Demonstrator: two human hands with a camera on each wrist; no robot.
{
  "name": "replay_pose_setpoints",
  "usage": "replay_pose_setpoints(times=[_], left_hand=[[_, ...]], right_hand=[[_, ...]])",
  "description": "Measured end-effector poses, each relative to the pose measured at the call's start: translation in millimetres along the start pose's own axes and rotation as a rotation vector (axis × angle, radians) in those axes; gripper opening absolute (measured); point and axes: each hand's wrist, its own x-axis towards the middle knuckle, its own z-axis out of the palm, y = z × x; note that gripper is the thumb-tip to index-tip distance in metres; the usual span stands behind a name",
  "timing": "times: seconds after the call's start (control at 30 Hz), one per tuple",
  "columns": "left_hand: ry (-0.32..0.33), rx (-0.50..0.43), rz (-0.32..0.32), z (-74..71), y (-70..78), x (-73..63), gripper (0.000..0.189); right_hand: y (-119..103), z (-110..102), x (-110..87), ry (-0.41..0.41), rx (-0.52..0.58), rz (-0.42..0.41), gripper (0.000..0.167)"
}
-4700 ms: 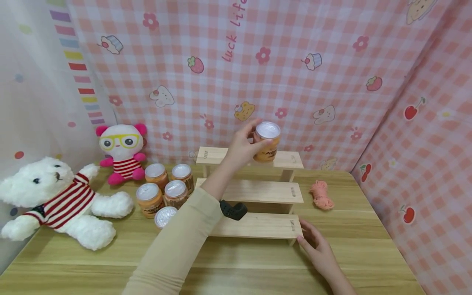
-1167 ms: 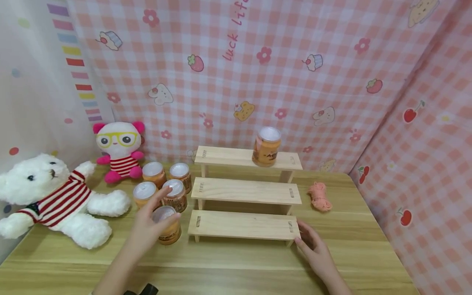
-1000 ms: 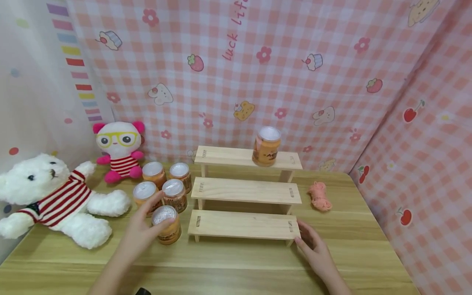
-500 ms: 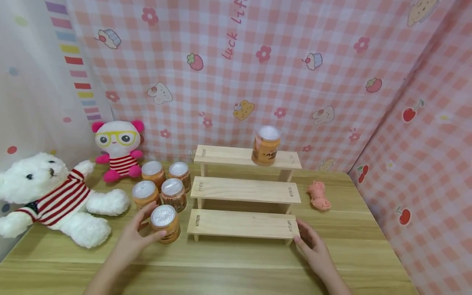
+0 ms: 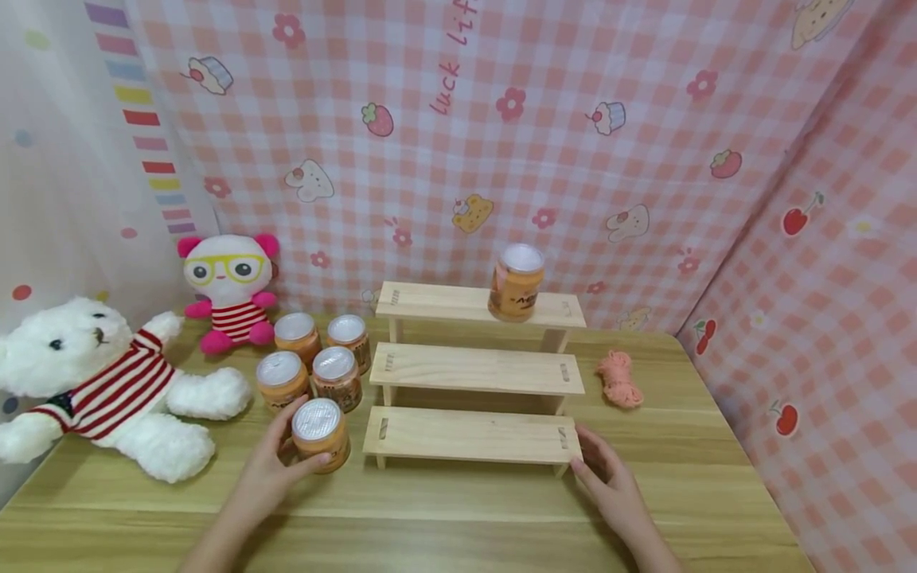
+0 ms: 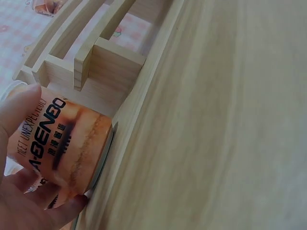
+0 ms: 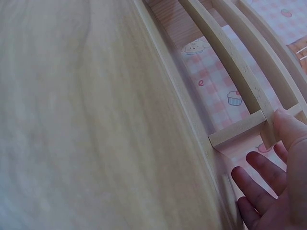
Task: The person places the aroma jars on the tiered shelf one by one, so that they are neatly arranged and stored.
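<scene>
My left hand curls round the front-most orange can, thumb on its near side and fingers at its left. The can has a silvery lid and stands upright on the table, left of a three-tier wooden shelf. In the left wrist view, the can shows dark lettering on its label, with the thumb high on its side. At the lowest tier's right end, my right hand touches the wood. The right wrist view has the thumb against the shelf's edge and the other fingers loosely extended.
Several similar cans stand behind the held one. Another can sits on the top tier. A white teddy bear and a pink-eared plush toy are at the left. A coral yarn bundle lies right of the shelf.
A can held over the top tier earlier now stands there, released. My left hand has come back left and down and closed round the front can. The right hand stays at the shelf.
</scene>
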Motion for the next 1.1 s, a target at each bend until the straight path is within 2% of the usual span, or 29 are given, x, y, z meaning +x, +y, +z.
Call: replay_pose_setpoints(times=[0.37,0.67,0.87,1.1], left_hand=[[0.027,-0.008,-0.020,2.2,-0.1,1.6,0.083],[0.035,0.020,-0.012,1.6,5.2,0.6,0.082],[0.037,0.025,-0.013,0.3,16.8,-0.7,0.082],[0.051,0.088,0.006,-5.8,35.4,-1.2,0.084]], right_hand=[[1.7,-0.3,0.9,-0.001,-0.010,-0.006,0.043],[2.2,-0.2,-0.2,-0.003,-0.013,0.004,0.043],[0.2,-0.1,-1.3,0.008,-0.005,-0.019,0.043],[-0.5,0.1,-1.1,0.002,-0.004,-0.021,0.044]])
